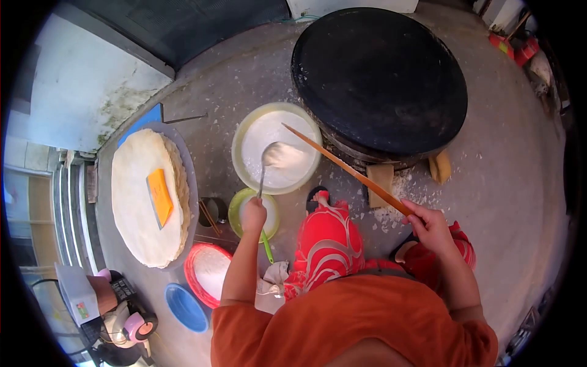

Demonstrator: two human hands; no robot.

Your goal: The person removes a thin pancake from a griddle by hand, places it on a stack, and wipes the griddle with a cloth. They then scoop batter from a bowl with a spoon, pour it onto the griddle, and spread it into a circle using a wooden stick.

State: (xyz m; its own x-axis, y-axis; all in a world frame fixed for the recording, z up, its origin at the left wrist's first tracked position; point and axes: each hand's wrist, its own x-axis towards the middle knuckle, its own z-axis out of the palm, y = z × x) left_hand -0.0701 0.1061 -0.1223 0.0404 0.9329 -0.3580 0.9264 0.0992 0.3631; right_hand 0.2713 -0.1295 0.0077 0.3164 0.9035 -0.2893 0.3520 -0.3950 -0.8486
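Observation:
My left hand [254, 215] is closed around the handle of a metal ladle [263, 174]. The ladle's bowl, blurred, is over or in the white batter [260, 131] of a large pale basin [238, 156]. In my right hand [430, 227] is a long, flat wooden spreader [358, 174], gripped at its near end. Its pointed tip reaches over the basin, above the batter. Right of the basin stands a wide round black griddle [379, 79] with a bare top. Below my left hand sits a yellow-green bowl [234, 214], and a bright green handle [267, 248] shows at its edge.
A stack of thin pancakes [131, 208] lies at left with an orange-yellow scraper [161, 197] on top. Nearby are a red basin [190, 275], a blue basin [186, 307] and wooden chopsticks [209, 216]. Crumbs [394, 214] litter the floor by the griddle's base.

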